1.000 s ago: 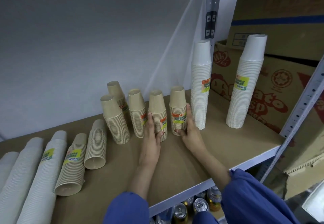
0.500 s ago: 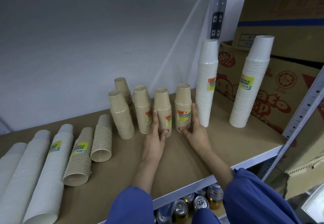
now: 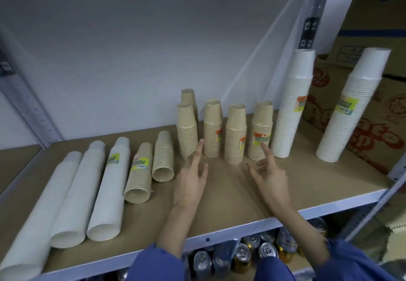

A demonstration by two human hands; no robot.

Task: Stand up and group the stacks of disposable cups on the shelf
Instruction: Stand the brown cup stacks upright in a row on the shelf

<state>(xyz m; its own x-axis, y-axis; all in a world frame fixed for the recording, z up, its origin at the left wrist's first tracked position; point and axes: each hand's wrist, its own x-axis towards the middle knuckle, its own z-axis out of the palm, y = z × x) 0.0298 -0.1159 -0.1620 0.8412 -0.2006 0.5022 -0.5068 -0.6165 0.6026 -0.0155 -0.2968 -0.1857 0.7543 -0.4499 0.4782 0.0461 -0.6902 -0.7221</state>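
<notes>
Kraft-brown cup stacks (image 3: 235, 134): five upright mid-shelf (image 3: 219, 201), two brown (image 3: 163, 156) plus white stacks (image 3: 109, 190) lying left; left hand (image 3: 190, 180), right hand (image 3: 270, 176) both empty, fingers spread, clear of row; next: grasp nearest lying brown stack, stand it beside row

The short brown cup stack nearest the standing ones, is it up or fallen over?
Fallen over. That brown cup stack lies on its side on the shelf, its open mouth facing the front edge.
</notes>
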